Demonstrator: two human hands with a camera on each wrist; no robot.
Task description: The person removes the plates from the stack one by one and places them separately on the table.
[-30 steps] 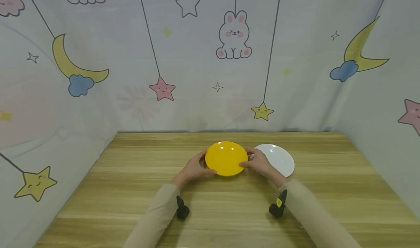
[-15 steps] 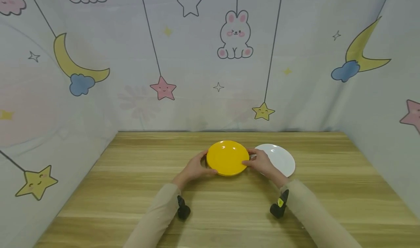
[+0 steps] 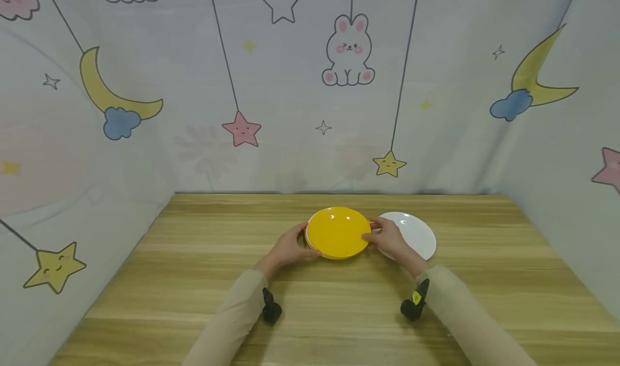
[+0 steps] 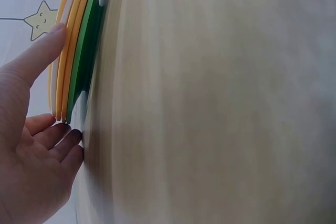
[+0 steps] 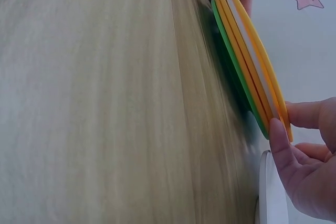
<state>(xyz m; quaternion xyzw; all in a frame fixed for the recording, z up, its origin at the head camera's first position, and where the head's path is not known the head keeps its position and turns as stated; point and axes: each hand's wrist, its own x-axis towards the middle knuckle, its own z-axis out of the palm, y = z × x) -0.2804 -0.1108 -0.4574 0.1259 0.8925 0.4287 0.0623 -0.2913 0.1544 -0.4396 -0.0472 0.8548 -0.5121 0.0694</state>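
A stack of plates stands on the table, with a yellow plate (image 3: pixel 339 232) on top. From the side, a pale plate (image 5: pixel 247 40), more orange-yellow plates (image 5: pixel 239 51) and a green plate (image 5: pixel 231 59) at the bottom show beneath it. My left hand (image 3: pixel 289 247) grips the stack's left side, thumb (image 4: pixel 47 51) against the plate edges and fingers curved at the far rim. With my right hand (image 3: pixel 389 240) I pinch the top yellow plate at its right rim, thumb towards me. That plate sits slightly right of the pale one.
A white plate (image 3: pixel 420 236) lies on the wooden table (image 3: pixel 339 317) just right of the stack, partly behind my right hand. A printed cloth (image 3: pixel 290 86) with stars, moons and a rabbit closes off the back and sides.
The top yellow plate has slid slightly right with my right hand, and a pale rim now shows at its left. My left hand stays at the stack's left side.
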